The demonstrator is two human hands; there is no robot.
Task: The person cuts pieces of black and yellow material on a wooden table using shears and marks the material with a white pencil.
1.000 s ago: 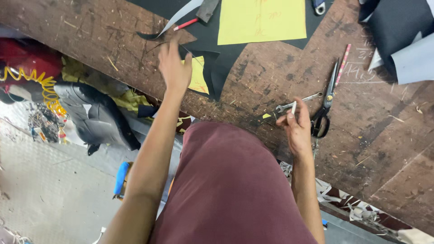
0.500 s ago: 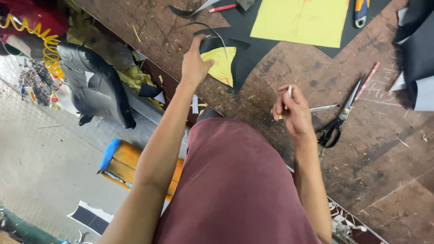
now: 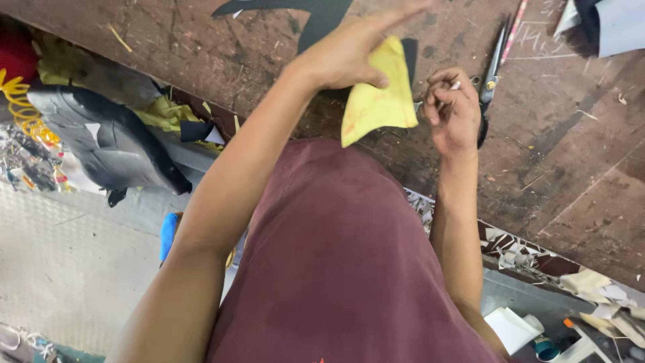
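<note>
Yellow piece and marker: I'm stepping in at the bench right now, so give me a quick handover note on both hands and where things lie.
Left hand: lifted off the bench, pinching the yellow piece at its top edge; the piece hangs free.
Right hand: closed on a small white marker, over the bench edge.
Scissors lie on the bench just beyond the right hand; black sheet lies behind the left hand.
Done: yellow piece is off the bench.
Left: cannot tell; no marks or cuts show on it.
</note>
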